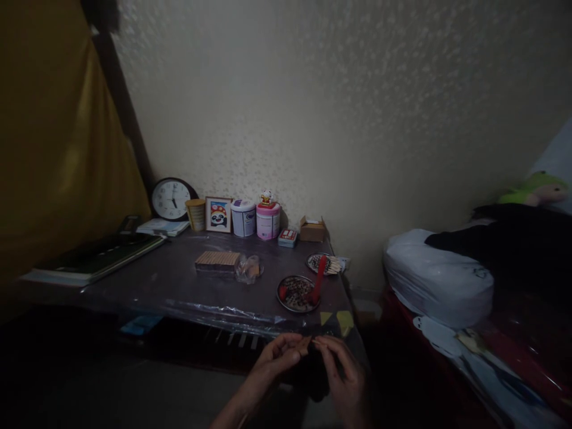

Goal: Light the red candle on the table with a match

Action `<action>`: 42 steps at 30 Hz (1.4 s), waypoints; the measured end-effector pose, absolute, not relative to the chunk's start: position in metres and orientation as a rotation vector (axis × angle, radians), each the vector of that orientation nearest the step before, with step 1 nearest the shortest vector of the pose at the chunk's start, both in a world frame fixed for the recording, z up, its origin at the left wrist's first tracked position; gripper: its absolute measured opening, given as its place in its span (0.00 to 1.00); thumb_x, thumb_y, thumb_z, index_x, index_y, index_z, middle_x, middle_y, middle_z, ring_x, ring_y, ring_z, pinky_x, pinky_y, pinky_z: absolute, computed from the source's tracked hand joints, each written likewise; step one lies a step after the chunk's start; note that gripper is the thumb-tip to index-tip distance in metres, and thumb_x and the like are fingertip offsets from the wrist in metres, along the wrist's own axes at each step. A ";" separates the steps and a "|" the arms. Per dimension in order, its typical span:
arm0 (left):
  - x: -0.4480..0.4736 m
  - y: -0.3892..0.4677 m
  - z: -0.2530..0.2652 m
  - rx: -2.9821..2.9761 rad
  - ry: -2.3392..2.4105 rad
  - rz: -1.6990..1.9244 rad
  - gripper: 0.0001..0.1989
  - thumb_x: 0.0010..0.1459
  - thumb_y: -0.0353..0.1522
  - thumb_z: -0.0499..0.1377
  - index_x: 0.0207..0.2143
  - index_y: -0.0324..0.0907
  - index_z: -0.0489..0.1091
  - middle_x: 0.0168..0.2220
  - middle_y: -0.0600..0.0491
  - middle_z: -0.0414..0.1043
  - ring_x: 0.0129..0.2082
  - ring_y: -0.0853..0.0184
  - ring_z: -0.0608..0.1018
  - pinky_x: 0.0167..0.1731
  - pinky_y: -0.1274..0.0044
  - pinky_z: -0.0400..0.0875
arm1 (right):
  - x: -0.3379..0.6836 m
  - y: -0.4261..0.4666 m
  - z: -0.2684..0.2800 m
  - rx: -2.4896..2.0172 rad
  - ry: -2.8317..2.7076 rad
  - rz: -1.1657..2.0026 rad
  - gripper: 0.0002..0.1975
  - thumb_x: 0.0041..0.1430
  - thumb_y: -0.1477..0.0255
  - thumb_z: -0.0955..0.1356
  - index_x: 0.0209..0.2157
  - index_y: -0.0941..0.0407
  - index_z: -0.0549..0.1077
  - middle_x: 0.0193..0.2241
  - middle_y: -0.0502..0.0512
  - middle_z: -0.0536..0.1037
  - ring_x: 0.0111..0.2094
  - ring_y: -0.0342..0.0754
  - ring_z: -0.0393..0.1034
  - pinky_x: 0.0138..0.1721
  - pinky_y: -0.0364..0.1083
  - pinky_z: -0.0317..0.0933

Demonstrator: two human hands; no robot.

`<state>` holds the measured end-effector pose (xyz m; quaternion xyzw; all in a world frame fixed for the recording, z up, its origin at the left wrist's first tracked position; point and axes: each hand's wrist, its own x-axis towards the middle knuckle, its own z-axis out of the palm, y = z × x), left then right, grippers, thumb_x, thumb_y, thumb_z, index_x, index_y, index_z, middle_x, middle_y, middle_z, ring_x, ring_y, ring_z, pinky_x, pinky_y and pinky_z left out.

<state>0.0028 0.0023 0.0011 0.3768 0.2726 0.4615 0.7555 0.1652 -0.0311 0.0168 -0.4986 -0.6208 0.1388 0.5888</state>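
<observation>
We find our left hand [277, 357] and right hand [337, 366] pinching one small stick [306, 344] between them below the worktop's [179, 286] near edge; finished sticks [330, 264] fill a far-right-corner dish, many beads [297, 293] unused.

Both hands meet at the bottom centre of the frame.

I see my left hand [279, 356] reaching up from the lower edge, fingers curled and thumb pressed toward the fingertips. My right hand [342, 372] sits just beside it, fingers bent inward, its tips nearly touching the left's. Both forearms run down out of view in shadow.
</observation>
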 end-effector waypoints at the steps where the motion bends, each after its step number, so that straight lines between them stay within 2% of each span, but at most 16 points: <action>1: 0.003 0.002 0.003 0.830 0.605 0.998 0.19 0.41 0.36 0.69 0.38 0.43 0.74 0.37 0.51 0.77 0.39 0.63 0.75 0.41 0.74 0.62 | 0.165 -0.031 0.017 -1.160 -1.460 0.306 0.07 0.56 0.72 0.66 0.33 0.51 0.77 0.33 0.53 0.80 0.36 0.47 0.75 0.40 0.43 0.67; 8: 0.004 0.000 0.008 0.852 0.657 1.001 0.18 0.40 0.38 0.69 0.35 0.41 0.74 0.32 0.52 0.77 0.34 0.65 0.74 0.37 0.75 0.62 | 0.168 -0.026 0.010 -1.147 -1.499 0.227 0.08 0.56 0.73 0.66 0.33 0.51 0.77 0.32 0.52 0.81 0.35 0.47 0.75 0.39 0.43 0.68; 23: 0.006 0.008 -0.009 0.752 0.577 0.997 0.21 0.38 0.36 0.70 0.38 0.42 0.74 0.39 0.47 0.78 0.41 0.58 0.76 0.45 0.69 0.62 | 0.165 -0.025 0.016 -1.175 -1.387 0.305 0.07 0.53 0.68 0.67 0.32 0.50 0.78 0.31 0.53 0.82 0.33 0.49 0.77 0.37 0.43 0.70; 31: 0.012 0.010 -0.015 0.726 0.523 1.016 0.17 0.38 0.36 0.70 0.32 0.41 0.74 0.30 0.52 0.77 0.31 0.66 0.75 0.35 0.76 0.62 | 0.173 -0.019 0.000 -1.239 -1.352 0.393 0.09 0.52 0.63 0.68 0.32 0.50 0.78 0.32 0.53 0.82 0.34 0.50 0.77 0.38 0.43 0.70; 42: 0.013 0.010 -0.014 0.699 0.491 1.066 0.13 0.40 0.32 0.69 0.31 0.40 0.75 0.29 0.53 0.77 0.30 0.68 0.74 0.34 0.78 0.62 | 0.179 -0.013 -0.009 -1.243 -1.368 0.481 0.11 0.53 0.59 0.68 0.32 0.50 0.78 0.34 0.54 0.81 0.37 0.49 0.76 0.41 0.42 0.68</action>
